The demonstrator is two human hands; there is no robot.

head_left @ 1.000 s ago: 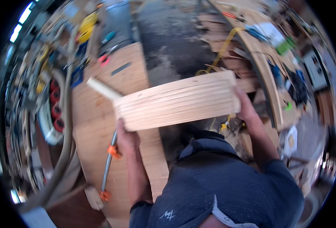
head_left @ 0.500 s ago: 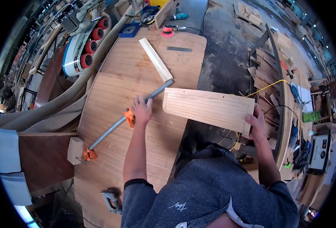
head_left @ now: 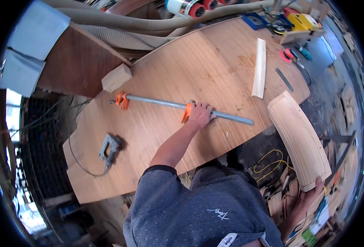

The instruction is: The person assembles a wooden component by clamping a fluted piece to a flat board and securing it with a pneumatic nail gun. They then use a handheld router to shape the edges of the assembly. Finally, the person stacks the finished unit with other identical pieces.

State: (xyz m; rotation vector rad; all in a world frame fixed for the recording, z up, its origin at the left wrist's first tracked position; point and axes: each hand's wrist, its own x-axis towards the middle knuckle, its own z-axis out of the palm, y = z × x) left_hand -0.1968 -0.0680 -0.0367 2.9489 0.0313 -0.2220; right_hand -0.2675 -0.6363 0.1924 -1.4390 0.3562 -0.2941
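A pipe clamp [head_left: 161, 102] with a grey metal bar and orange jaws lies on the large wooden tabletop [head_left: 149, 152]. My left hand [head_left: 200, 117] is closed over the bar, right beside the orange jaw nearer the middle. Off the table's right edge, my right hand [head_left: 312, 192] grips the lower end of a pale slatted wooden panel [head_left: 299, 142]. The panel slants up and leftward, its far end by the table edge. Part of the right hand's fingers is hidden behind it.
A pale wood strip [head_left: 259, 68], a flat metal strip [head_left: 284, 79] and a red sander [head_left: 288, 55] lie toward the far right. A corded grey power tool [head_left: 110, 149] rests at left. A wooden block [head_left: 117, 77] sits at the back edge; yellow cable [head_left: 268, 158] loops below.
The view has turned, so the table sits differently in the picture. My left hand has closed on the clamp's bar. The panel in my right hand has swung from level to steeply slanted.
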